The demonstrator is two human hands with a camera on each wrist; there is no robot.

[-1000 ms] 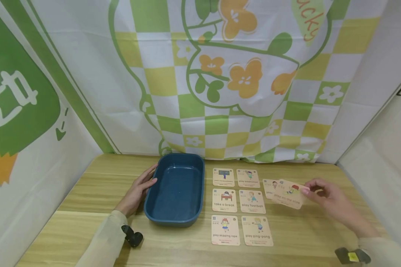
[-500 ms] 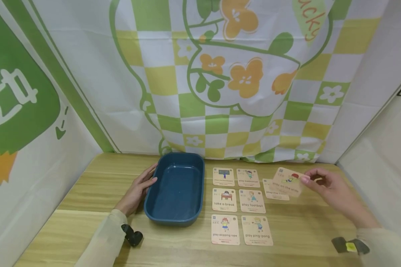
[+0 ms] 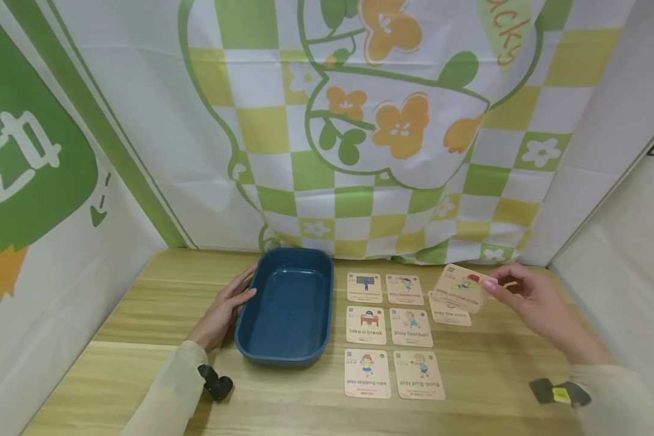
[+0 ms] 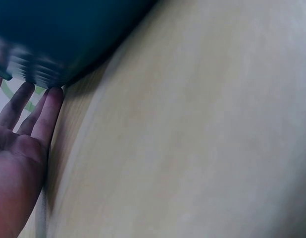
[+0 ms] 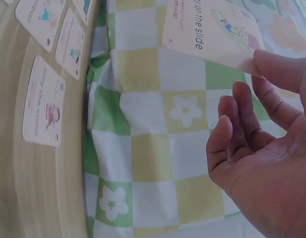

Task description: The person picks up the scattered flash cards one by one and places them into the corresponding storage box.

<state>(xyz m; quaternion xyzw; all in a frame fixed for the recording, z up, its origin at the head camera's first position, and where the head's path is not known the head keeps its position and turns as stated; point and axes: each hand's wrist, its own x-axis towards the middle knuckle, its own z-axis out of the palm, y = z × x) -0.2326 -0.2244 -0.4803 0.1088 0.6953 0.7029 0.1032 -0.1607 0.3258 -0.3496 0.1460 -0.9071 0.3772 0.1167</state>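
Between thumb and forefinger my right hand (image 3: 520, 298) pinches the "play on the slide" flashcard (image 3: 462, 289) by its right edge. In the right wrist view the slide flashcard (image 5: 215, 29) is raised well off the table, its other fingers (image 5: 220, 139) loosely bent. Below it, partly covered in the head view, lies the "play the violin" flashcard (image 5: 44, 101). My left hand (image 3: 226, 312) rests against the left side of a deep blue plastic tray (image 3: 283, 363). In the left wrist view its straight fingertips touch the tray's outer wall (image 4: 69, 34).
Several flashcards lie face up in two columns right of the tray, among them "take a break" (image 3: 366, 326), "play football" (image 3: 411, 327) and "play ping-pong" (image 3: 419, 375). A checked cloth (image 3: 354, 206) hangs along the back edge of the wooden table (image 3: 305, 409).
My right hand has lifted the slide flashcard up and away toward the back, drifting slightly left, uncovering the violin flashcard's lower text. The left hand and the tray have stayed put.
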